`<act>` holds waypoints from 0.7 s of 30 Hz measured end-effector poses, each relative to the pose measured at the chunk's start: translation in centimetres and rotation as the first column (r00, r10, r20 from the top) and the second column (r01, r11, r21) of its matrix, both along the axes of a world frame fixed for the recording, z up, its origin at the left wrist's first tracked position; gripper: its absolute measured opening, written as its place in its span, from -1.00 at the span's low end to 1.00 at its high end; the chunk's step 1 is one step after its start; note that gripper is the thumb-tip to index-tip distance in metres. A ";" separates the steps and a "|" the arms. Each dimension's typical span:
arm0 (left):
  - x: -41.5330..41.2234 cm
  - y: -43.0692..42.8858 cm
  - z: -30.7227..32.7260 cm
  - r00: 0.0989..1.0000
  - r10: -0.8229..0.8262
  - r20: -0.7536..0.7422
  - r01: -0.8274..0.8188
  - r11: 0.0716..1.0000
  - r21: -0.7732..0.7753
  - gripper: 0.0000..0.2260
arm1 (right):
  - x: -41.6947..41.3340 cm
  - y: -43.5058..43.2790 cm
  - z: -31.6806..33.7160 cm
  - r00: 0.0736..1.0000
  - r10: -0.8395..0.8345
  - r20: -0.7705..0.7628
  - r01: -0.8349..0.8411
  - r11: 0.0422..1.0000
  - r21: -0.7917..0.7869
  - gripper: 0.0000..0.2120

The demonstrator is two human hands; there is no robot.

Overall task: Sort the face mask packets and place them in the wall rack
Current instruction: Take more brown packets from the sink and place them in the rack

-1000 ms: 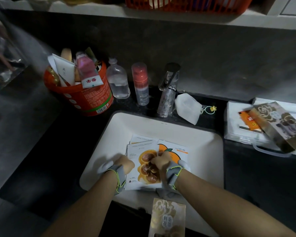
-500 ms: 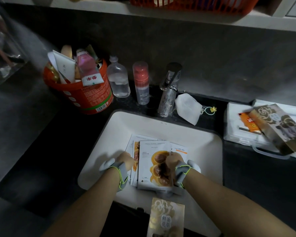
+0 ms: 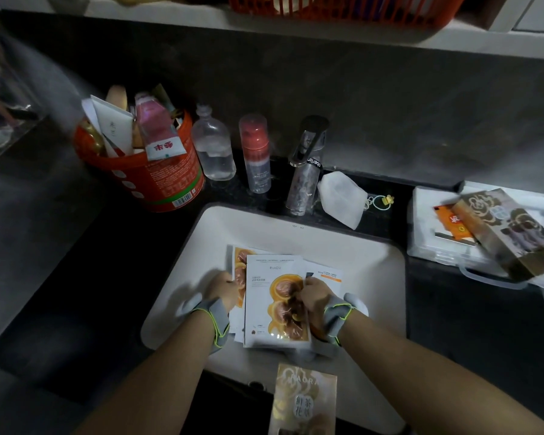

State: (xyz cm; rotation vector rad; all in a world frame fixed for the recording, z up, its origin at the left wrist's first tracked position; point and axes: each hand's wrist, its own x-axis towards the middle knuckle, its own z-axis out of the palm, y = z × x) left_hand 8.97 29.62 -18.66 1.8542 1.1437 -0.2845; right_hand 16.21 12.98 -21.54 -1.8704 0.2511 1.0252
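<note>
Sorting stage: left hand and right hand grip opposite edges of packets in the sink; gold packet lies apart at 6 o'clock. Racking apparently not yet begun.

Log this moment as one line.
stage: sorting | left hand: holds packet stack | right hand: grips top packet | where: over sink | gold packet: at sink's near edge

A fanned stack of white, orange-printed face mask packets sits in the white sink, and a gold packet lies on its near rim.
</note>
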 end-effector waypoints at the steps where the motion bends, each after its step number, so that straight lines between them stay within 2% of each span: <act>1: -0.1 0.3 0.5 1.000 0.024 0.012 -0.025 1.000 0.013 -0.68 | 0.0 0.2 0.4 1.000 0.000 0.000 0.000 1.000 0.018 -0.70; 3: -0.2 0.9 1.3 0.998 0.038 0.055 -0.042 0.997 0.065 -0.71 | 0.0 0.6 1.3 1.000 -0.029 -0.002 0.029 0.997 0.072 -0.69; 7: -0.5 1.9 3.2 0.983 0.067 0.169 -0.080 0.994 0.071 -0.74 | -0.3 2.1 3.5 0.997 -0.049 0.063 0.039 0.989 0.144 -0.67; 9: -0.7 2.3 4.6 0.972 0.053 0.228 -0.053 0.999 -0.004 -0.80 | -0.5 3.1 4.8 0.994 -0.026 0.102 0.007 0.983 0.185 -0.67; 10: -0.8 2.4 5.0 0.966 0.056 0.252 -0.051 0.998 -0.028 -0.75 | -0.6 3.4 5.4 0.993 -0.017 0.118 -0.006 0.980 0.197 -0.68; 11: -1.1 2.3 5.7 0.959 0.074 0.274 -0.066 0.997 -0.038 -0.72 | -0.8 3.6 5.9 0.992 -0.015 0.128 -0.012 0.979 0.206 -0.72; 14: -2.5 1.3 8.1 0.915 0.175 0.363 -0.153 0.984 -0.088 -0.81 | -1.7 3.5 7.8 0.988 -0.018 0.153 -0.017 0.974 0.225 -0.81; 18: -4.0 -1.2 10.1 0.827 0.328 0.457 -0.186 0.926 -0.329 -0.68 | -2.5 2.5 9.9 0.989 -0.035 0.146 -0.006 0.962 0.271 -0.80; 21: -4.8 -3.7 11.6 0.815 0.269 0.514 -0.107 0.940 -0.323 -0.76 | -3.0 0.9 11.6 0.976 -0.020 0.219 -0.044 0.958 0.282 -0.81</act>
